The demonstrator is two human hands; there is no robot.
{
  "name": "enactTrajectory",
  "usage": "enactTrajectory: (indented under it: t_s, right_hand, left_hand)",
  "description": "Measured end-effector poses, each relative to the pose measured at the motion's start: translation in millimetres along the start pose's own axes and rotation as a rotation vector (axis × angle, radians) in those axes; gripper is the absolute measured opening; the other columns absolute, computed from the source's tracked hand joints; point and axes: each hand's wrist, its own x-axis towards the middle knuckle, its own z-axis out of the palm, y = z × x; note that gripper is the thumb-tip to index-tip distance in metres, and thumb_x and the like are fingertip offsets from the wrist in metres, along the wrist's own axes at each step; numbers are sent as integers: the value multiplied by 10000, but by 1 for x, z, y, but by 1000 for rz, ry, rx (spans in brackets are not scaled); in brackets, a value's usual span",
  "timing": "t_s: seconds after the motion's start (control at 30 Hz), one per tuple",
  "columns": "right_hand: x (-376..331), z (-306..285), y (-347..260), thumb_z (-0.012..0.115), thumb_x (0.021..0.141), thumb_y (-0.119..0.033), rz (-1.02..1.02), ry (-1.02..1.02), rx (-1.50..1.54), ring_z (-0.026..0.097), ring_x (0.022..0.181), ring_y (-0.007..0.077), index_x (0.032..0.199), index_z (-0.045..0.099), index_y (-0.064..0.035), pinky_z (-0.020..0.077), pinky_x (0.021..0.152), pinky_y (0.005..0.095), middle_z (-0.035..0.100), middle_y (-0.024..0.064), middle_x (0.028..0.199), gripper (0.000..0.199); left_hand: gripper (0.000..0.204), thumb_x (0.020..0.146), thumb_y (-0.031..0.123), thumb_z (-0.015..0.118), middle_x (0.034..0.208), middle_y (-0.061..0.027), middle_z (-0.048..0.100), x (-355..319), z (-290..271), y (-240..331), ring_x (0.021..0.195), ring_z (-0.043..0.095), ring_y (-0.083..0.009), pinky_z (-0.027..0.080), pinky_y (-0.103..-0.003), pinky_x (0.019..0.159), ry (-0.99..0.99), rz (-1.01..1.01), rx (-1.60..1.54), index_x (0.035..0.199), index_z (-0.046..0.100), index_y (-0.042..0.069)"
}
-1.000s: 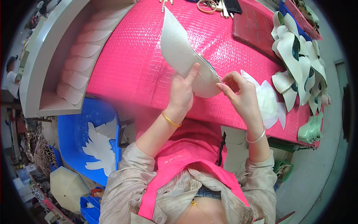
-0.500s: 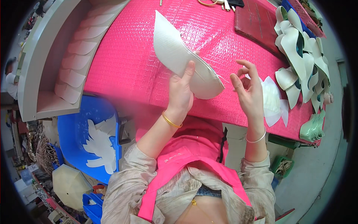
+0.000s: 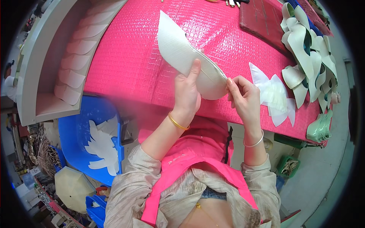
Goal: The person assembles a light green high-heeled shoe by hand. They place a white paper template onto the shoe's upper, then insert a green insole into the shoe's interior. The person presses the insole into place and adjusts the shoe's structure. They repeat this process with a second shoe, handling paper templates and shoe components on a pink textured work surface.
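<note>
My left hand point(image 3: 187, 91) grips a white pointed insole-shaped piece point(image 3: 178, 51) by its rounded heel end, thumb on top, above the pink textured table point(image 3: 125, 57). The piece's pointed tip aims up and away from me. My right hand point(image 3: 243, 97) pinches the edge of the same piece at its heel, fingertips on the rim. Both wrists wear thin bangles.
A small heap of thin white cut pieces point(image 3: 272, 95) lies on the table right of my right hand. Pale green shoe uppers point(image 3: 308, 49) are piled at the far right. A grey rack point(image 3: 72, 64) holds several white insoles at left. A blue bin point(image 3: 95, 144) with white scraps sits below.
My right hand had drawn away from the white piece half a second ago and has now come back to pinch its heel edge. The left hand keeps its hold.
</note>
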Motion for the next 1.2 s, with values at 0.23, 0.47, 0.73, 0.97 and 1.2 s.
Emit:
enactTrajectory:
  t_s: [0.23,0.47,0.73,0.97,1.2]
  right_hand:
    - [-2,5,9,603,817,-187,-39,83,-236,518,525,152,747,560,9,393,517,274,527,81,569,212]
    - [-1,0,35,575,799,-106,-291,-182,38,508,879,251,872,552,-32,343,850,386,522,112,881,106]
    - [-47,-38,19,604,722,-47,-673,-460,-472,519,900,271,994,567,-34,375,892,393,537,102,900,275]
    - [40,-141,84,613,747,-133,-228,57,-547,572,821,215,941,604,-26,435,729,313,623,96,905,222]
    - [96,-131,118,687,644,-82,49,-247,-646,491,717,114,799,554,-34,393,618,261,544,28,737,210]
  left_hand:
    - [384,892,235,511,1008,-90,582,0,-3,-3,929,568,-186,458,-338,826,-25,-63,-64,1196,453,7]
    - [384,885,260,517,989,-135,597,10,-13,10,914,590,-230,474,-372,818,-42,-178,-74,1150,462,-13]
    - [407,779,176,664,952,-83,611,41,-11,56,820,597,-141,487,-275,736,-362,-203,390,1098,515,-30]
    - [440,777,68,641,979,-86,600,33,10,32,867,587,-147,476,-253,772,-476,-352,140,1179,473,0]
    - [534,771,67,636,1167,-186,494,68,-2,8,1101,475,-248,381,-354,925,-39,803,1583,1258,418,41]
